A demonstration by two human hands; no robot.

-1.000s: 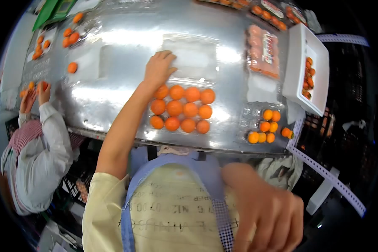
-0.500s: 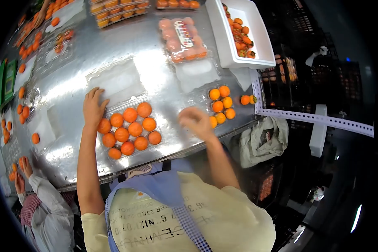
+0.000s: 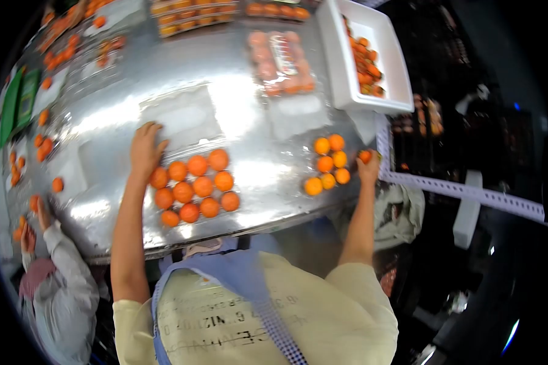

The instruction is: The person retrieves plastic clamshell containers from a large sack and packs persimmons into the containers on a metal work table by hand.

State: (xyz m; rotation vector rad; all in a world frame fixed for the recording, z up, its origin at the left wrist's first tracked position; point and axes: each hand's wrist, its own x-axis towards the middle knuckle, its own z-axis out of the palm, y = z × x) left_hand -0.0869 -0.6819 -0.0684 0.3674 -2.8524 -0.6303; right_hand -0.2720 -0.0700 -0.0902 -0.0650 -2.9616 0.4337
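Right hand: The hand [image 3: 369, 169] is now seen at the table's right edge, shifted from the space between the two fruit groups. An orange fruit [image 3: 365, 156] is touched at the fingertips, with the fingers partly curled; whether it is firmly gripped cannot be told.
What the shift means: The loose fruit is brought within reach of the fingers, just beside the seven-fruit group [image 3: 325, 164].
Left hand: Partly open, the hand [image 3: 145, 152] is placed at the upper left of the twelve-fruit group [image 3: 192, 186], near a white sheet [image 3: 186, 118] in clear plastic. No fruit is seen held.
Hands: Both are kept well apart, with the twelve-fruit group between them.
Metal table [image 3: 268, 204]: A filled clear pack [image 3: 280, 61] is set beyond the seven-fruit group, beside a white box [image 3: 336, 61] of fruit.
Far left: More fruit is handled by a co-worker [image 3: 73, 261].
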